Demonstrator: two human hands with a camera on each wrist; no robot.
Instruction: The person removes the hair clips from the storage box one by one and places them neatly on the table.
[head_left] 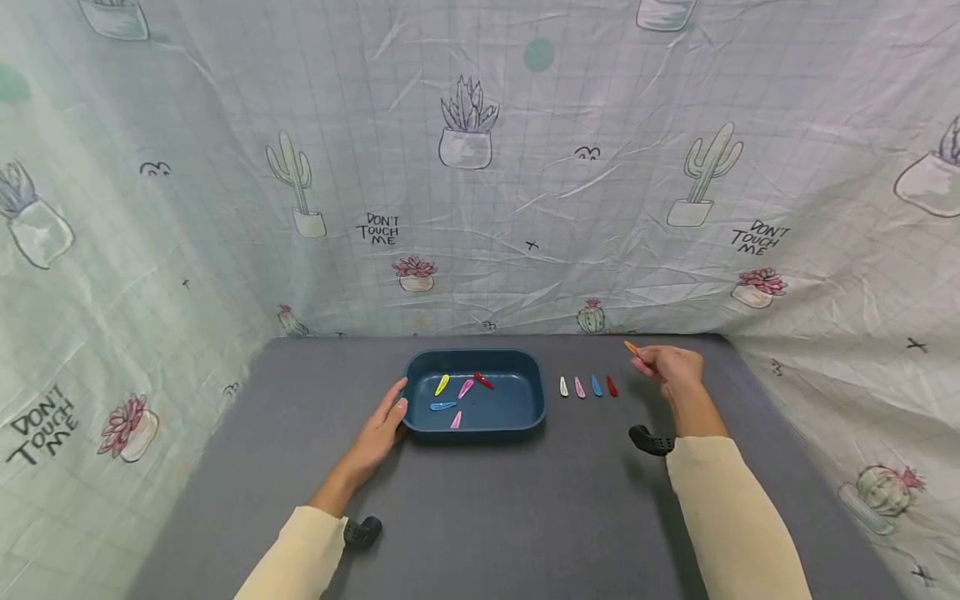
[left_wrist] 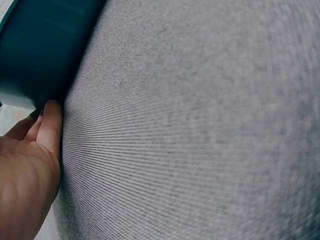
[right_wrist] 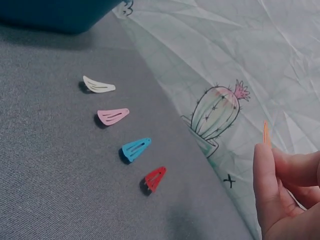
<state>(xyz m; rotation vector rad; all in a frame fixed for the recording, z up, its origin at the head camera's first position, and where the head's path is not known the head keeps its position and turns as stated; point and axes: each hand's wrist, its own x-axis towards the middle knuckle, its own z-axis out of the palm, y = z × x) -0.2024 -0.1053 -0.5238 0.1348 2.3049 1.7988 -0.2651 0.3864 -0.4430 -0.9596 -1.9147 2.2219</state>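
Observation:
My right hand (head_left: pixel 675 367) pinches an orange hair clip (head_left: pixel 631 346) between thumb and fingers, raised above the far right of the table. In the right wrist view the clip's (right_wrist: pixel 266 132) narrow end sticks up past the fingertips. To the left of that hand a row of hair clips lies on the table: white (head_left: pixel 564 387), pink (head_left: pixel 580 387), blue (head_left: pixel 596 386) and red (head_left: pixel 612 386). My left hand (head_left: pixel 378 433) rests with fairly straight fingers against the left side of a dark blue tray (head_left: pixel 472 433). Inside the tray are yellow (head_left: pixel 442 384), red (head_left: pixel 483 381), blue (head_left: pixel 442 406) and pink (head_left: pixel 466 388) clips.
A grey cloth-covered table (head_left: pixel 510 517) lies under everything. Behind it and at both sides hangs a pale curtain (head_left: pixel 525 208) printed with cacti, meeting the table's back edge just beyond the tray. Black wrist cameras (head_left: pixel 651 440) are strapped below both hands.

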